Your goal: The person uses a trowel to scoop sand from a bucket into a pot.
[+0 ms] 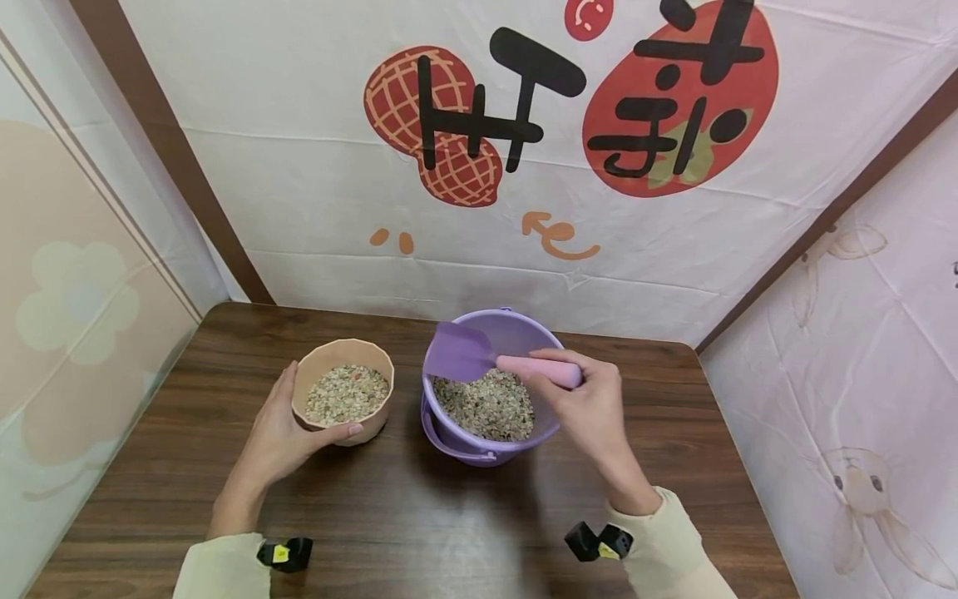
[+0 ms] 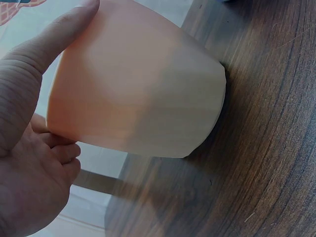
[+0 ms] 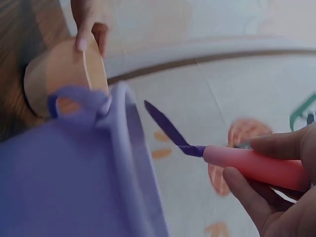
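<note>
Right hand (image 1: 591, 412) fingers curl round the scoop's (image 1: 494, 359) pink handle; its long axis lies level, blade pointing left over the purple bucket (image 1: 490, 395). Left hand (image 1: 288, 433) fingers wrap the beige bowl (image 1: 344, 395) near the desk's (image 1: 374, 516) centre.

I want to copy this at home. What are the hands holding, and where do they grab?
The right hand holds the scoop by its pink handle. The left hand grips the peach cup around its side.

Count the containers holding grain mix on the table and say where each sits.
2. The peach cup stands left of centre, gripped by the left hand. The purple bucket stands just to its right, under the scoop held by the right hand.
</note>
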`<state>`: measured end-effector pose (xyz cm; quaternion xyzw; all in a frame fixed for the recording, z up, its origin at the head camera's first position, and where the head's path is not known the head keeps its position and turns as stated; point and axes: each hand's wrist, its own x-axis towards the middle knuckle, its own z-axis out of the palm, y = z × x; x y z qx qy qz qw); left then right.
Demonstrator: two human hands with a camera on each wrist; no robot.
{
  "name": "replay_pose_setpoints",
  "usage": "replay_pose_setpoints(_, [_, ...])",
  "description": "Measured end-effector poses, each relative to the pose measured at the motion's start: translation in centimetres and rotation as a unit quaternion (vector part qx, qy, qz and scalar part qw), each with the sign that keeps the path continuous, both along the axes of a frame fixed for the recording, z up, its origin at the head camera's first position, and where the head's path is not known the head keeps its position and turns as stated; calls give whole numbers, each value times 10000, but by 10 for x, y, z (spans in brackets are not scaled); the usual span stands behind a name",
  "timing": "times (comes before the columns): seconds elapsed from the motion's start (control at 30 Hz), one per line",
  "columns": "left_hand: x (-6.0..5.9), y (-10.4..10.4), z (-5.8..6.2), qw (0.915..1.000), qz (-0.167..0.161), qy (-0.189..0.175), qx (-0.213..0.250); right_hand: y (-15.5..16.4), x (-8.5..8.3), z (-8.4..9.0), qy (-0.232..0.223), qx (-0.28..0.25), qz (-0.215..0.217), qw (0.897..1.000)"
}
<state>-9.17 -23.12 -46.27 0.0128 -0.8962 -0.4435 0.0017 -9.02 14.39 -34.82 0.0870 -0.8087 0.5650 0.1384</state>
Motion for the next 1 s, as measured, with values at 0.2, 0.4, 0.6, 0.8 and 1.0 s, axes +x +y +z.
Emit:
replay_pose_setpoints(0.2, [0,1,1,10000,17,-8,-22,34,3,-17,-911,-1261,-153,9877])
replay_pose_setpoints(0.4, [1,1,0,10000,33,-28,-37,53,3,-34,-1346,-1989,-320,9702])
replay_pose_setpoints(0.6, [1,1,0,9999,29,-35,-93,60,3,-47,-1413,-2191,-335,9648])
replay_pose_setpoints(0.8, [1,2,2,9999,-1,-12,-125,61,4,-50,-1346,-2276,-338,9638])
replay_pose_setpoints(1.0, [0,4,8,9991,-85,248,-332,62,6,-50,-1303,-2285,-355,9641])
